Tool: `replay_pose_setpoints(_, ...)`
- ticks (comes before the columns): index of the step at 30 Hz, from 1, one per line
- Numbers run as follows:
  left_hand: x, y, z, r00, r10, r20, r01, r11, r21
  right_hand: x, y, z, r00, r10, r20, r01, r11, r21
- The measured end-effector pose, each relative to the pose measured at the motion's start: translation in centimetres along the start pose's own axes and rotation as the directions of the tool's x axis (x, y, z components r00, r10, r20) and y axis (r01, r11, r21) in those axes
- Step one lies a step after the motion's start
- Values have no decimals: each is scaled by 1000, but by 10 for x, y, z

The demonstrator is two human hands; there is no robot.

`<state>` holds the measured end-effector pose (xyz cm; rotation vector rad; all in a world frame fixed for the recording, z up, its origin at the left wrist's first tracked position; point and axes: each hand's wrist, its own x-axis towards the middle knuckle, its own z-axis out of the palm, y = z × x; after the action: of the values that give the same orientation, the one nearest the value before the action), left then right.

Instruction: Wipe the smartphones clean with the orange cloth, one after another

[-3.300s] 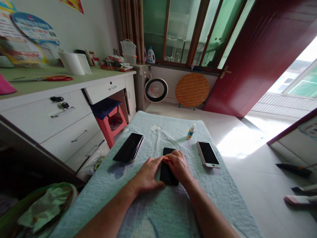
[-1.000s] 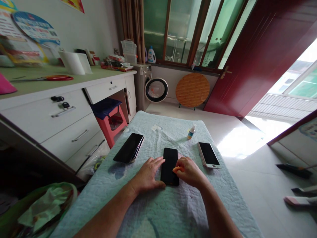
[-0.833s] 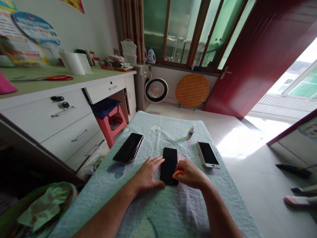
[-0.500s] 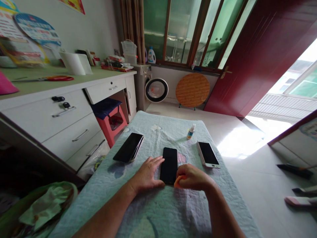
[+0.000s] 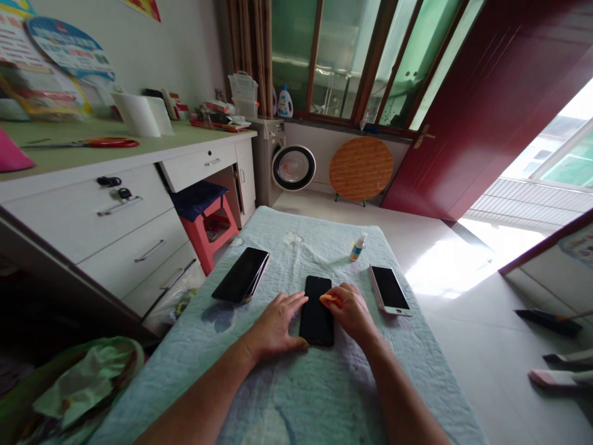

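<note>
A black phone [image 5: 314, 316] lies face up in the middle of a pale blue quilted cloth [image 5: 287, 395]. My left hand [image 5: 275, 326] rests flat against the phone's left edge, fingers stretched out. My right hand [image 5: 349, 309] is closed on a small orange wipe [image 5: 328, 300] and presses it on the upper right part of the screen. To the left lie two stacked dark phones [image 5: 241, 282]. A white-framed phone [image 5: 389, 289] lies to the right. A small spray bottle [image 5: 357, 246] stands behind it.
A white desk with drawers [image 5: 115, 210] runs along the left, with a red stool [image 5: 206, 222] under it. A green bag [image 5: 78, 383] sits at lower left. A washing machine [image 5: 285, 164], a round wooden tabletop [image 5: 360, 168] and a red door [image 5: 486, 105] stand beyond.
My right hand slid the orange wipe down the phone's right side to its lower edge, then came back up to the upper part of the screen. My left hand stayed put.
</note>
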<state>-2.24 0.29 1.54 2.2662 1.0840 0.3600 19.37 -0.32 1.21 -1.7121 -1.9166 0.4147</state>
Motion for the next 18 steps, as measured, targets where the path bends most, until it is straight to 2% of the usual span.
replay_pose_setpoints(4, 0, -1, 1, 1000, -9, -6, 9, 1000, 9, 9, 7, 11, 991, 34, -129, -36, 999, -14)
replay_pose_setpoints(7, 0, -2, 2, 1000, -11, -5, 11, 1000, 8, 14, 9, 17, 982, 49, -183, -54, 998, -19)
replay_pose_setpoints(11, 0, -6, 4, 1000, 4, -5, -4, 1000, 9, 14, 4, 21, 989, 23, -147, -28, 999, -30)
replay_pose_setpoints(18, -1, -5, 5, 1000, 5, -24, -6, 999, -52, 7, -16, 23, 989, -142, -29, 141, 989, -55)
